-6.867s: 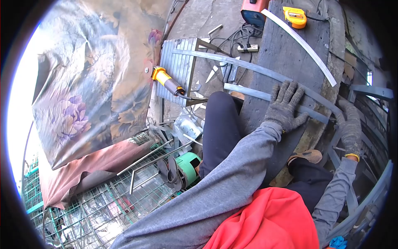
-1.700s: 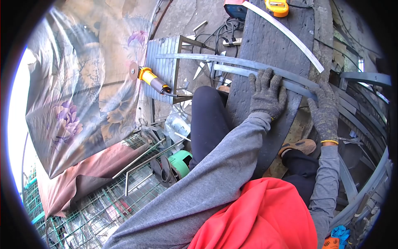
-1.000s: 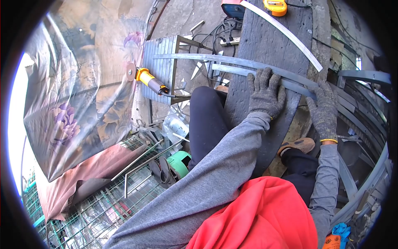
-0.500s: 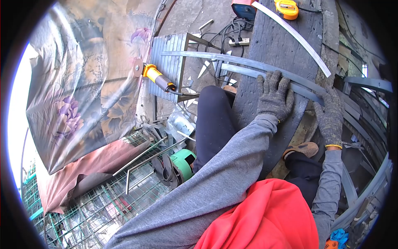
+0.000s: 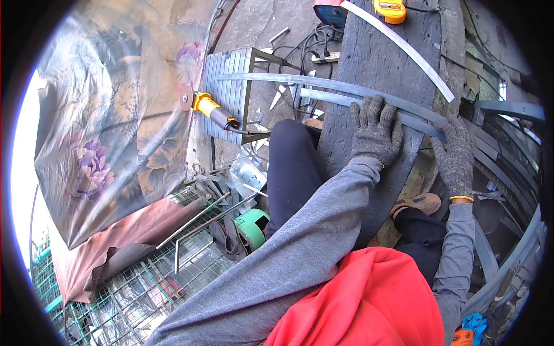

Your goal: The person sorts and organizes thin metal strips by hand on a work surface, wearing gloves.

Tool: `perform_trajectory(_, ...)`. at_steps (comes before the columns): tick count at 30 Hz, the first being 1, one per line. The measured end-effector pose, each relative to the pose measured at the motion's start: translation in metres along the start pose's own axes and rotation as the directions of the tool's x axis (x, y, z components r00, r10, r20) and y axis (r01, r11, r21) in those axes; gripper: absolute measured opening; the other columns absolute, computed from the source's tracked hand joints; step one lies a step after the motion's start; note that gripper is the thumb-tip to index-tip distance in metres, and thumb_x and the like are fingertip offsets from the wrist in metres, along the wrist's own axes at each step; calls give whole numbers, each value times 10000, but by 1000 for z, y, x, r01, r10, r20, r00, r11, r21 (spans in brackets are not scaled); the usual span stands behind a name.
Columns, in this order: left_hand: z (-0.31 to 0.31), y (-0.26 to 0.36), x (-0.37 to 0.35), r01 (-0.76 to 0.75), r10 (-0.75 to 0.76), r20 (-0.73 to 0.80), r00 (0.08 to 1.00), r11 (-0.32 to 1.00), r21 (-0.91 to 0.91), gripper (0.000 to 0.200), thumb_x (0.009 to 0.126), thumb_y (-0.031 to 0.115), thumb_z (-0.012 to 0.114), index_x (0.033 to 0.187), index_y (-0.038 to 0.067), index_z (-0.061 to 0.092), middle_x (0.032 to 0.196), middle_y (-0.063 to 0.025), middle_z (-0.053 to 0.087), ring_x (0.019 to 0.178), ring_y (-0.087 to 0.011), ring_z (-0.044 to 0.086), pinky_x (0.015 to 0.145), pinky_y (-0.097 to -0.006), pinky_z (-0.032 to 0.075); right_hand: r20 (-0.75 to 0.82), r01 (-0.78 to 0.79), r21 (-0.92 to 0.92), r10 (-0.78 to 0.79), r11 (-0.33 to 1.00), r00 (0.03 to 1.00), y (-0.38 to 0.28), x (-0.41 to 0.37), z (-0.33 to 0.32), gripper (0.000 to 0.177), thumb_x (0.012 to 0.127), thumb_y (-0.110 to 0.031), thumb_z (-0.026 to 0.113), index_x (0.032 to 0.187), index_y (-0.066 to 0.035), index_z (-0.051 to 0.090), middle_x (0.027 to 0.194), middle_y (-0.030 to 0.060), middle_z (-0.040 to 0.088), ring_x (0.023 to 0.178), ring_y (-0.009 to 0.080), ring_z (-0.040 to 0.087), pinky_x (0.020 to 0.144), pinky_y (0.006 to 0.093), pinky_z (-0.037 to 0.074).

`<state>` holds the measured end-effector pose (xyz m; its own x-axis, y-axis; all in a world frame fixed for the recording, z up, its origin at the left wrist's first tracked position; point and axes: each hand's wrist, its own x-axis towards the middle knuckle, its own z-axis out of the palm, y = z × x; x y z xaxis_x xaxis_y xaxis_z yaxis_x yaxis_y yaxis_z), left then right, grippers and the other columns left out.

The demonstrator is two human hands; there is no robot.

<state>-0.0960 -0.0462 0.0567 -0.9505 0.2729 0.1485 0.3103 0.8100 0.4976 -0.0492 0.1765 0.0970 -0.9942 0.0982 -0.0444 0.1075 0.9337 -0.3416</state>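
Note:
Two flat grey metal bars lie side by side across a dark wooden plank: a longer bar (image 5: 288,78) and a shorter bar (image 5: 326,97). My left hand (image 5: 375,132), in a dark knit glove, rests on the bars with its fingers spread. Farther right, my right hand (image 5: 454,153), gloved the same way, lies over the bars near the plank's right side. Its fingers are stretched out, with the thumb apart. The gloves hide parts of both bars. The longer bar's left end lies on a ribbed metal stand (image 5: 228,95).
On the stand rests a yellow angle grinder (image 5: 214,111). The wooden plank (image 5: 369,52) also bears a white strip (image 5: 404,46) and a yellow tape measure (image 5: 390,10). Cables and a power strip (image 5: 326,57) lie behind. More metal bars (image 5: 508,155) crowd the right. A patterned sheet (image 5: 115,115) hangs left.
The whole view has shifted slightly, so things appear a little farther left. Both hands and the bars keep their places relative to each other.

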Motion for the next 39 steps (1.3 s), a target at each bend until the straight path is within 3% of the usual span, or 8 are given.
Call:
perform_trajectory(14,3,-2,-1,-18,19,-57,998,1000,8,455,902,331,632,1306,143,539,1439,-192,431,1407,-441,352,1190,-669,138,32,18,4,-18,1000,999,-7,0,-8,470,832,-180,727,1289,-141,625,1467,142,516,1371,364,452,1153,485,339)
perform_trajectory(18,0,-8,3,-74,75,-2,997,989,127,441,943,373,606,1310,130,587,1403,-180,539,1353,-393,465,1168,-615,235,-82,17,105,-8,994,997,-21,-29,10,435,877,-244,630,1291,-107,621,1278,174,592,1241,388,512,1073,498,392)
perform_trajectory(20,-1,2,6,-122,119,26,993,966,227,443,942,380,608,1300,119,595,1416,-187,524,1364,-396,428,1146,-588,270,16,-94,55,93,994,996,-39,-44,-7,380,903,-222,592,1256,-85,630,1260,182,597,1243,380,516,1061,489,405)
perform_trajectory(22,-5,13,6,-79,82,-12,997,985,151,417,943,361,583,1300,144,589,1402,-211,509,1334,-394,441,1172,-608,197,83,128,121,-139,984,987,-67,-72,-14,310,824,-298,633,1068,-109,662,1157,131,623,1136,342,567,950,496,445)
perform_trajectory(24,2,6,2,-106,113,-43,993,987,124,438,946,392,585,1311,150,573,1426,-203,489,1375,-392,406,1186,-602,175,168,119,66,-129,991,977,-98,-101,-25,246,813,-292,634,995,-134,681,1041,101,618,995,305,598,876,458,456)
perform_trajectory(30,7,3,-2,-55,47,46,998,977,205,558,972,463,515,1454,182,504,1521,-178,420,1455,-355,332,1219,-586,123,276,-35,479,-113,877,954,-157,-172,-35,366,870,-370,683,1127,-110,677,1117,119,643,1091,309,605,947,462,447)
perform_trajectory(37,9,-2,-1,-79,74,34,997,977,198,538,974,448,514,1453,203,505,1521,-177,419,1465,-347,311,1219,-583,99,113,-108,449,63,887,992,-149,-203,-69,376,874,-362,669,1158,-116,677,1094,130,668,1028,329,652,913,502,480)
perform_trajectory(39,11,-5,-2,-77,73,29,997,982,174,530,972,450,519,1452,227,503,1520,-180,415,1473,-337,294,1217,-587,87,183,-215,539,136,814,974,-137,-210,-104,374,907,-319,693,1195,-81,667,1234,127,647,1159,327,609,1007,444,456)
